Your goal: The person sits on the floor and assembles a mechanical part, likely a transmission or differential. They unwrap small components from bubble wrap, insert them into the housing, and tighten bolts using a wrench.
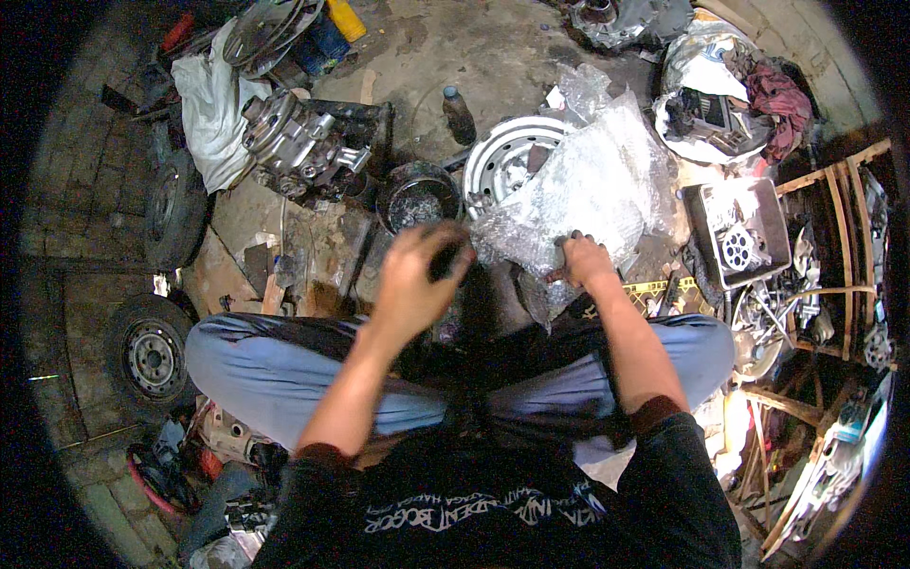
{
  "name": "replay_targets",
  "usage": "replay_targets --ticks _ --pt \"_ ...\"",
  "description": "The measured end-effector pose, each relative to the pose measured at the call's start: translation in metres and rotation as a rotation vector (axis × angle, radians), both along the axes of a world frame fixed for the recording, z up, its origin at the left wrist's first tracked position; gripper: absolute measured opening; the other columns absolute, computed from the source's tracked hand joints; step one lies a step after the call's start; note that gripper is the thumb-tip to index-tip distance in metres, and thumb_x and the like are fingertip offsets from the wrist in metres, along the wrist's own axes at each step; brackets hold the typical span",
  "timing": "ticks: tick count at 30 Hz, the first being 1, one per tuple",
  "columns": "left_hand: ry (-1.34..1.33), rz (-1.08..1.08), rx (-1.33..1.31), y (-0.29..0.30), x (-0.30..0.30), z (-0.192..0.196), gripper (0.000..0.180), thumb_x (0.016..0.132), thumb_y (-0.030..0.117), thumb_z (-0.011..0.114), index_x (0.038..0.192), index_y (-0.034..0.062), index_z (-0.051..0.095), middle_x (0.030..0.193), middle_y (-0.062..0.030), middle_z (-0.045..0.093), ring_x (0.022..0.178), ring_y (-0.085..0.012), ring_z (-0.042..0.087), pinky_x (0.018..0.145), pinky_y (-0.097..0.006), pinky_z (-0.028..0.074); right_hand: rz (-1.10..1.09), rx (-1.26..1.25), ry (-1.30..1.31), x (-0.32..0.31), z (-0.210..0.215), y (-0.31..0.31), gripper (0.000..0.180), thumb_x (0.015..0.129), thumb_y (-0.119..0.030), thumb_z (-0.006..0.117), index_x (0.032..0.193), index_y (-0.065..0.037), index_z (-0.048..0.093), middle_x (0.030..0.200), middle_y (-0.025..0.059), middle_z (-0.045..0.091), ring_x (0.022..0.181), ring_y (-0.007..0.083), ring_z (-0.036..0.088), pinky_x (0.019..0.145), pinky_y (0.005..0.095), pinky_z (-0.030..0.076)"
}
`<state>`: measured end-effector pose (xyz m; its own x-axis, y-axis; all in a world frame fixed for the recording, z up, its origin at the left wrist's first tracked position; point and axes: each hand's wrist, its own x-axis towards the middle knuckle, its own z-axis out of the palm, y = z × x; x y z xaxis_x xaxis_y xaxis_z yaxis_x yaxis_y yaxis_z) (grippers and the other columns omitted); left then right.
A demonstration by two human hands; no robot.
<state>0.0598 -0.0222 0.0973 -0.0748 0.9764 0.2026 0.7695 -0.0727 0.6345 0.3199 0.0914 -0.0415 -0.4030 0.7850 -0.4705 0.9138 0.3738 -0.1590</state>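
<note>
A crumpled sheet of clear bubble wrap lies in front of me, partly covering a silver steel wheel rim. At the near edge of the wrap, my right hand has its blackened fingers bent and closed on the plastic. My left hand hangs left of the wrap, just on the near side of a dark round pot with wet-looking contents. Its fingers curve toward the thumb around a dark gap. Blur and shadow hide whether anything is in them.
A metal engine part stands at the left, and a dark bottle beyond the pot. To the right are a tray of metal parts, a stuffed white sack and a wooden rack. A wheel lies by my left knee.
</note>
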Motion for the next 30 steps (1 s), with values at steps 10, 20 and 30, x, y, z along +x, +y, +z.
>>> replay_targets --ticks 10,20,30 --pt "-0.212 0.064 -0.203 -0.002 0.058 -0.138 0.042 0.087 0.022 0.076 0.124 0.0068 0.064 0.119 -0.0217 0.066 0.114 -0.0426 0.061 0.099 -0.045 0.048 -0.094 0.142 0.214 0.022 -0.015 0.014 0.029 0.077 -0.014 0.073 0.104 -0.004 0.071 0.101 0.0239 0.071 0.097 0.0418 0.069 0.088 0.0458 0.056" --pt "-1.089 0.221 -0.187 0.014 0.075 -0.160 0.070 0.091 0.015 0.076 0.147 -0.0022 0.038 0.136 -0.0206 0.057 0.122 -0.0287 0.058 0.097 -0.041 0.054 -0.068 -0.070 0.323 0.042 0.039 0.022 0.032 0.074 -0.008 0.069 0.105 -0.010 0.075 0.102 0.0234 0.072 0.099 0.0420 0.068 0.090 0.0467 0.055" --pt "-1.578 0.399 -0.230 0.014 0.042 -0.183 0.041 0.089 -0.004 0.070 0.127 -0.0054 0.053 0.120 -0.0180 0.064 0.097 -0.0280 0.069 0.077 -0.040 0.065 0.050 -0.050 0.407 -0.001 0.032 0.024 0.023 0.078 -0.001 0.076 0.101 -0.002 0.076 0.097 0.0164 0.076 0.089 0.0284 0.073 0.082 0.0374 0.056"
